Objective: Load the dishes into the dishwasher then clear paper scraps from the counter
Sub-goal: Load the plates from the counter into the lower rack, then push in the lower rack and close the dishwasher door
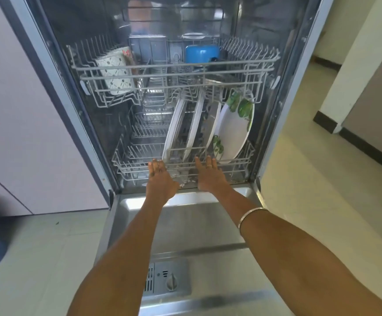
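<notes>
Four plates (231,128) are standing on edge in the dishwasher's lower rack (128,165), slotted between the tines so they stay upright and water can reach both faces; the one with green leaves is furthest toward 3 o'clock. We've got both hands flat on the rack's front rail: left hand (160,179) at about 9 o'clock of the plates' base, right hand (210,176) just below them, fingers straight and holding nothing, which looks to us like a push to slide the rack home. Up at 12 o'clock the upper rack (174,71) holds a blue pot (201,53) and a patterned cup (117,71). The open door (185,224) lies flat under our arms. No counter or paper scraps in view, so that part seems not yet done.
</notes>
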The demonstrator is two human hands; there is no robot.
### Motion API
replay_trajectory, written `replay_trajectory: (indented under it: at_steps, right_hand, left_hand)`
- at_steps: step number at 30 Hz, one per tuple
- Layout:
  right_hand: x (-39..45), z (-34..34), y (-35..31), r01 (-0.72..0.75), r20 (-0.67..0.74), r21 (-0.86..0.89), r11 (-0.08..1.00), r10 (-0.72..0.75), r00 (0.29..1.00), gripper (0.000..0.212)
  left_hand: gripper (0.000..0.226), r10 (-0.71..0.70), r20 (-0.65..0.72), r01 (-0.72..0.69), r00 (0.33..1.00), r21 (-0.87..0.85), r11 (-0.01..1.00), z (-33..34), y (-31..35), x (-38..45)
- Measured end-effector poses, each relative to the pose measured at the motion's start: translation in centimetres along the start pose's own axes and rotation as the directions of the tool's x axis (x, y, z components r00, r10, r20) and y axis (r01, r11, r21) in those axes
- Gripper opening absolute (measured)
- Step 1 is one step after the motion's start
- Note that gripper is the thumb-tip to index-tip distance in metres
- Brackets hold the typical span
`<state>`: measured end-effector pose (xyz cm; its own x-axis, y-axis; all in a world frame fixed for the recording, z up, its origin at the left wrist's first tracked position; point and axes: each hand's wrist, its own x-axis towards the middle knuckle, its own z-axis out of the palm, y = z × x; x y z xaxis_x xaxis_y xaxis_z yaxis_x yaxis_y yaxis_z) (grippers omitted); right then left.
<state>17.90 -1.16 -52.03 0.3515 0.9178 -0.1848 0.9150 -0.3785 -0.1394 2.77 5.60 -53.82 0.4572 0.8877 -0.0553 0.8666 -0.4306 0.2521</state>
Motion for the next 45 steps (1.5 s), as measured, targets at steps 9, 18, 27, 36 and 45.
replay_trajectory:
  at_steps: [9,18,27,36,45]
  right_hand:
    - [-6.6,1.2,0.9,0.072,-0.105,0.039,0.997,-0.067,0.992,0.085]
    - [-12.4,3.2,0.7,0.035,-0.013,0.06,0.998,-0.035,0.999,0.065]
    - [-20.4,7.6,1.0,0.026,0.003,0.075,0.997,-0.026,1.0,0.068]
    - [-31.1,9.1,1.0,-0.058,0.169,0.159,0.986,0.031,0.985,0.064]
    - [-41.7,6.0,1.0,-0.176,0.339,0.288,0.941,0.072,0.938,0.062]
  left_hand:
    - [0.087,-0.03,0.137,0.049,0.99,-0.137,0.989,-2.1,-0.7,-0.8]
    - [0.062,0.039,0.028,-0.034,0.999,-0.159,0.987,5.1,-1.4,-13.4]
    - [0.058,0.145,0.041,-0.141,0.989,-0.075,0.987,6.5,1.5,-21.2]
    - [0.06,0.116,0.239,-0.105,0.964,-0.06,0.993,5.9,4.2,-30.3]
    - [0.053,0.075,0.448,-0.021,0.891,-0.124,0.992,2.9,6.7,-41.5]
